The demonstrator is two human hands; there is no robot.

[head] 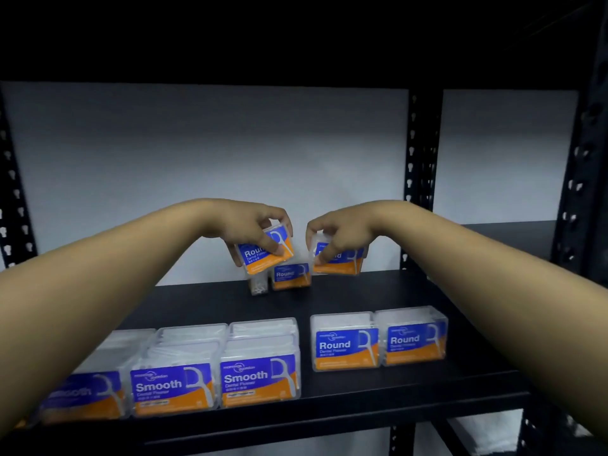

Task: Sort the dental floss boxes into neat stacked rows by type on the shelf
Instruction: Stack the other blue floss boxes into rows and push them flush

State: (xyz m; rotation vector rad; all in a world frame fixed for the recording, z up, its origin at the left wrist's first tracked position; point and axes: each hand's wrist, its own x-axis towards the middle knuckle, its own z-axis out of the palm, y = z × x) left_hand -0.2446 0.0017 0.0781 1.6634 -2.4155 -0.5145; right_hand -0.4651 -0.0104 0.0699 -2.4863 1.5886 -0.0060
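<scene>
At the back of the black shelf (345, 294), my left hand (253, 225) holds a tilted clear "Round" floss box (263, 255) lifted off the shelf. My right hand (335, 235) grips another "Round" box (342, 261) just to its right. Between and below them a third "Round" box (291, 275) stands on the shelf, with a clear box (258, 286) turned sideways at its left. Near the front edge, two "Round" boxes (378, 340) stand side by side on the right. A stacked row of "Smooth" boxes (177, 373) fills the front left.
Black perforated uprights stand at the back (421, 179), at the right (579, 179) and at the far left (13, 179). A white wall (197, 153) closes the back. The dark underside of an upper shelf (296, 44) hangs overhead.
</scene>
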